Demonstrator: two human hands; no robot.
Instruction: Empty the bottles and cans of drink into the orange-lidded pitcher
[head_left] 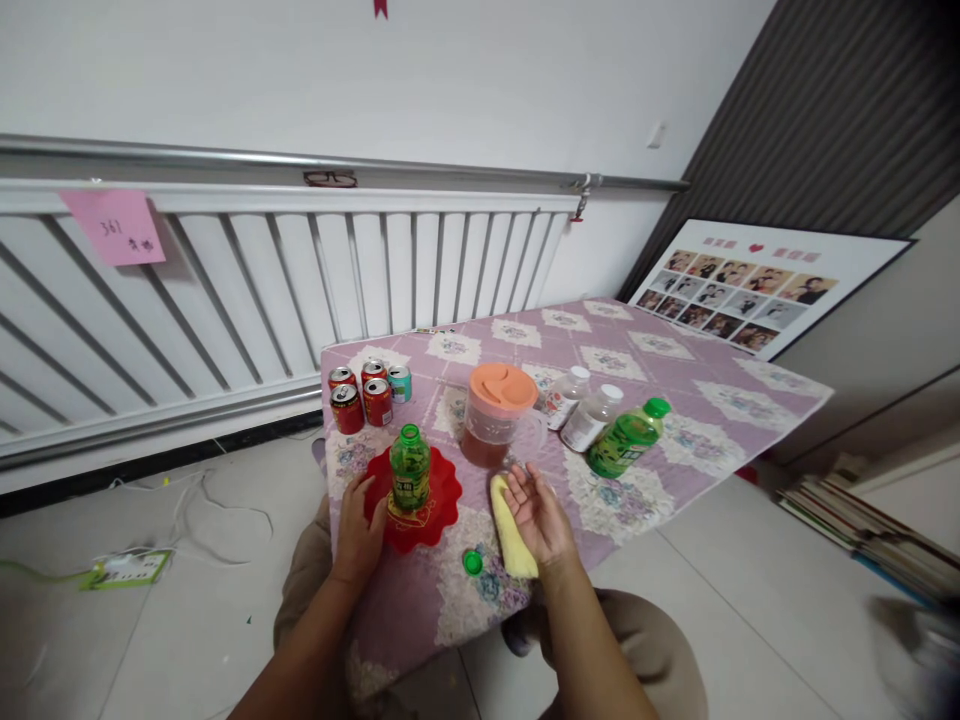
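Observation:
An uncapped green plastic bottle [409, 468] stands upright in a red scalloped tray [444, 515]. My left hand [360, 528] is at the tray's left edge, thumb and fingers apart, holding nothing; whether it touches the rim I cannot tell. Palm up and fingers loosely stretched, my right hand [541, 512] is empty beside a folded yellow cloth [513, 540], partly covering its right side. A green bottle cap [472, 562] lies on the table between the hands. Behind the cloth is a clear pitcher [486, 440] with an orange lid [501, 388] and brownish liquid inside.
Several drink cans [377, 400] stand at the table's left back. Right of the pitcher are two white-capped bottles [566, 398] [592, 420] and a capped green bottle [626, 440]. A patterned cloth covers the table [615, 360]. A white radiator [420, 260] runs behind; a power strip [127, 570] lies on the floor.

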